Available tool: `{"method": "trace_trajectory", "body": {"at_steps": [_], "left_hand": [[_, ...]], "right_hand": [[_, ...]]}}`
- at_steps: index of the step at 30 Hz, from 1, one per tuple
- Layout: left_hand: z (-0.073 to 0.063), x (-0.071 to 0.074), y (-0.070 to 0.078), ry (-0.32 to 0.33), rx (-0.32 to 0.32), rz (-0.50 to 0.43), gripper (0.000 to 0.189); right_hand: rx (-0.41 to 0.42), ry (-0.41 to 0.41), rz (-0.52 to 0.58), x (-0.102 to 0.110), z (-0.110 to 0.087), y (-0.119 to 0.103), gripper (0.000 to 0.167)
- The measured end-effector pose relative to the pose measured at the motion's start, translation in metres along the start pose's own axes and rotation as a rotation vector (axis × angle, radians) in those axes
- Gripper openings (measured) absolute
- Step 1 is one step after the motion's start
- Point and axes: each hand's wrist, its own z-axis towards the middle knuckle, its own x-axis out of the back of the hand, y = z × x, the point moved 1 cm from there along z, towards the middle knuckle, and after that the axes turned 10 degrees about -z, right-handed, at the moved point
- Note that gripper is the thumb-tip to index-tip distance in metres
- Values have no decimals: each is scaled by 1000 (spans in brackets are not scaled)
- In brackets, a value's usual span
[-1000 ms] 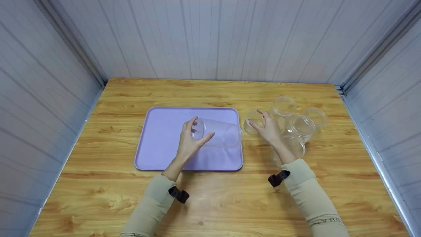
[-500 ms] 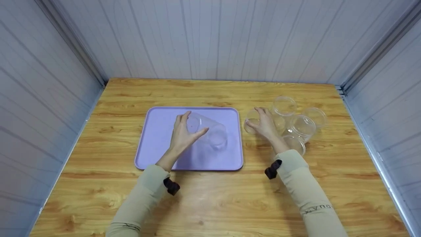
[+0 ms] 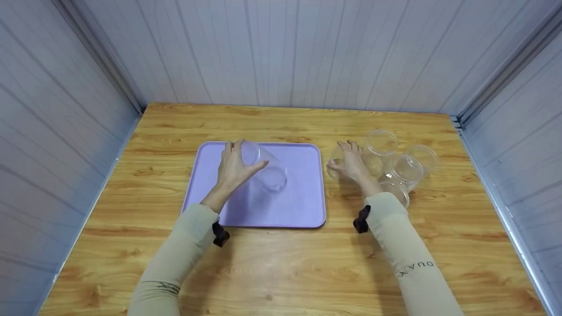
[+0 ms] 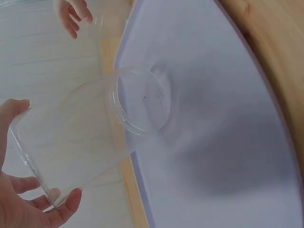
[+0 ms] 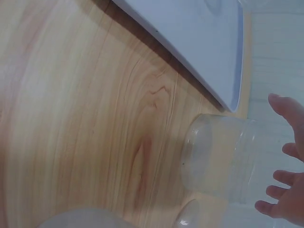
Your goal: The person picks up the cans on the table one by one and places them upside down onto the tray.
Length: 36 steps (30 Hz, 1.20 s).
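My left hand (image 3: 232,170) grips a clear plastic cup (image 3: 273,169) near its rim, thumb on one side and fingers on the other. The cup leans with its base close over the purple tray (image 3: 303,208), as the left wrist view also shows. To the right of the tray, my right hand (image 3: 352,164) is spread above another clear plastic cup (image 5: 213,156) standing on the table. In the right wrist view, the thumb and fingers (image 5: 285,178) are apart, near that cup's upper end, and not closed on it.
Several more clear cups (image 3: 406,169) stand grouped on the wooden table (image 3: 281,272), right of and behind my right hand. White panel walls (image 3: 281,52) enclose the table at the back and both sides.
My left hand has carried its cup leftward and back over the tray, turning it from nearly level to more upright. My right hand has shifted slightly farther back over its cup.
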Motion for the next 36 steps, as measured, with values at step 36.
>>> {"method": "trace_trajectory", "body": {"at_steps": [36], "left_hand": [[48, 46, -5, 14, 28, 344, 87]], "right_hand": [[-83, -186, -95, -4, 7, 6, 74]]}}
